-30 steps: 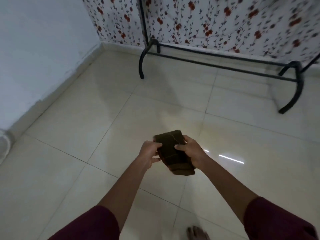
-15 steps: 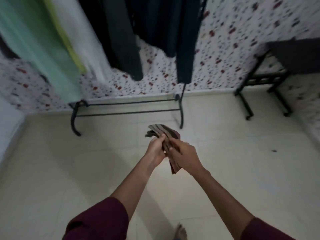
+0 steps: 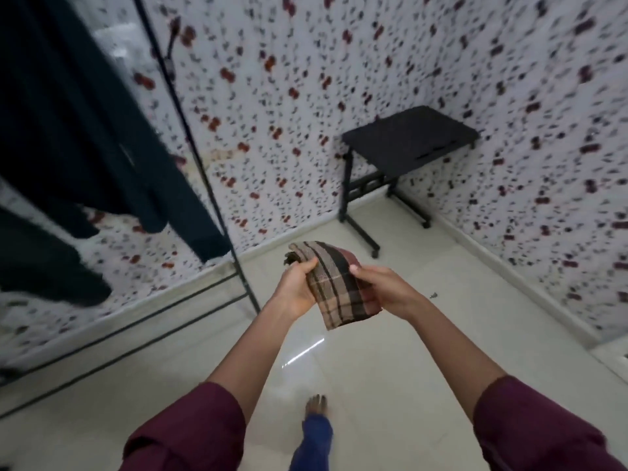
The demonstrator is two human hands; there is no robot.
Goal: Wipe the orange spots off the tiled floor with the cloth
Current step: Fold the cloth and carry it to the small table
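A folded checked cloth (image 3: 334, 283) was held at chest height, well above the tiled floor (image 3: 390, 351), its long axis running away from the body. It was gripped by the left hand (image 3: 299, 287) and pinched by the right hand (image 3: 380, 287). No orange spots could be made out below; a small dark speck (image 3: 433, 295) lay nearer the right hand

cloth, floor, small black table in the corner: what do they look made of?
Cloth: woven fabric, matte, by its plaid stripes and soft folds; both the left hand and the right hand grip it. Floor: glossy glazed tile, likely ceramic or vitrified; it mirrors a light streak. Black table: matte dark top, probably laminated board, on thin black legs that look like painted metal tube.
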